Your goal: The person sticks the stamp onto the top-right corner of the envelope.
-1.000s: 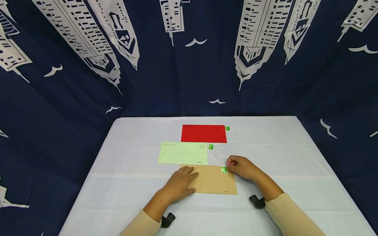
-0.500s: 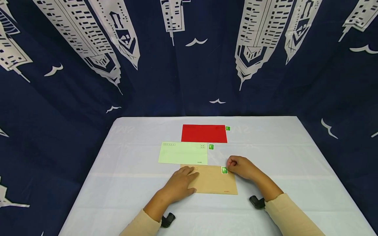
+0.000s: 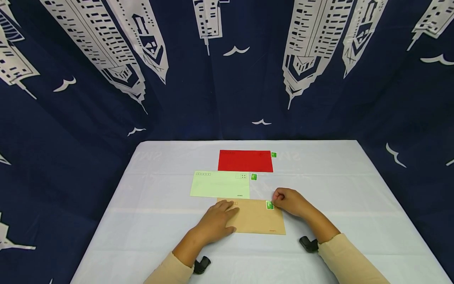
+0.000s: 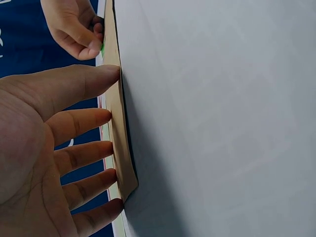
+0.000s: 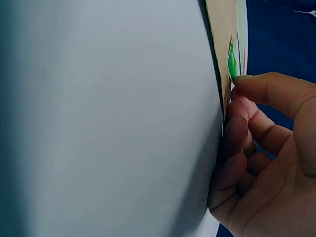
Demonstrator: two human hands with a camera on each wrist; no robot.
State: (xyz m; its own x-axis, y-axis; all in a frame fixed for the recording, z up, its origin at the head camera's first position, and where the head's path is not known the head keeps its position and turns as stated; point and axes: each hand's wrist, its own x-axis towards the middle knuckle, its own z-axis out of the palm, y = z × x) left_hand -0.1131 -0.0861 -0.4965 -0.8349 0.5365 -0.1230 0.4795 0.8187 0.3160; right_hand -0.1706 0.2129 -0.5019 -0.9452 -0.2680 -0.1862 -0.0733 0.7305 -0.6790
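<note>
A brown envelope (image 3: 253,221) lies nearest the person, a green stamp (image 3: 270,205) at its upper right corner. My left hand (image 3: 215,221) rests on the envelope's left part, fingers spread; in the left wrist view its fingertips (image 4: 111,147) touch the paper. With thumb and curled forefinger, my right hand (image 3: 291,202) pinches the stamp's right edge. The right wrist view shows the stamp (image 5: 232,61) tilted up a little from the envelope, its far side close to the paper. Whether that side touches is hard to tell.
Behind the brown envelope lies a light green envelope (image 3: 220,185), a green stamp (image 3: 253,177) just right of it. Farther back is a red envelope (image 3: 245,161) with another stamp (image 3: 274,155) at its right. A dark blue printed cloth (image 3: 241,90) hangs behind the white table (image 3: 159,185).
</note>
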